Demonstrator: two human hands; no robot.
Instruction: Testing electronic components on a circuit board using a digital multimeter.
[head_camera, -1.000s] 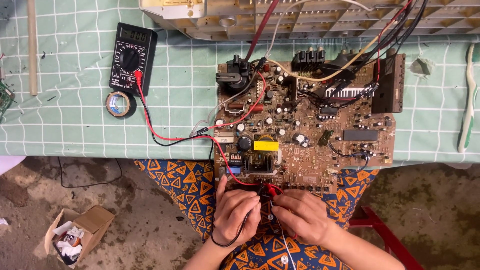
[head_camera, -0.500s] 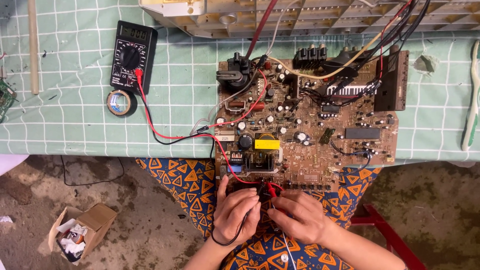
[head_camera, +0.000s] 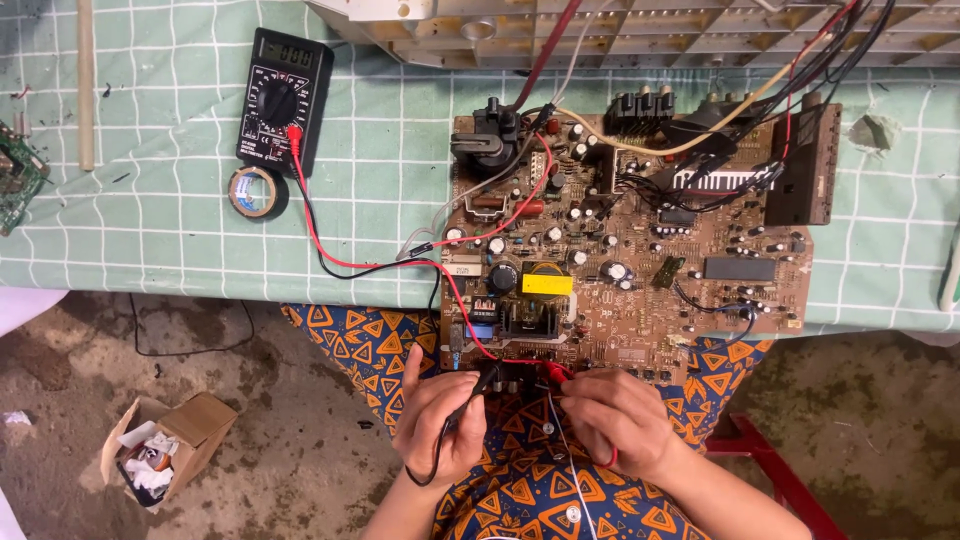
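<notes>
**Head cam: both hands working probes at the near edge of a circuit board**

Head view is looking straight down at a brown circuit board (head_camera: 640, 240), which is lying partly on a green gridded table cover (head_camera: 380, 180), w/ its near edge hanging over the person's lap. Left hand (head_camera: 438, 415) is pinching a black probe (head_camera: 478, 385) between thumb and fingers, tip pointing at the board's near edge. Right hand (head_camera: 612, 418) is closing fingers around a red probe (head_camera: 556, 374), its tip also at that edge, just beside the black one. Both hands are sitting close together, almost touching, over patterned orange-and-blue fabric (head_camera: 520, 480).

Red lead (head_camera: 455, 295) and black lead (head_camera: 350, 268) are running from the probes across the board's left side and back over the cover to a black multimeter (head_camera: 283, 98), lying flat on the table, well apart from the hands. Roll of tape (head_camera: 256, 192) is sitting just below the meter, touching or nearly touching it; can't tell which.

On the board, a yellow component (head_camera: 547, 284) is showing near the middle-left, w/ a black heatsink block (head_camera: 806, 165) at the far right. Bundle of wires is running off the top edge to a beige chassis (head_camera: 640, 30). Small cardboard box (head_camera: 168, 445) w/ scraps is sitting on the dirt floor at lower left.
</notes>
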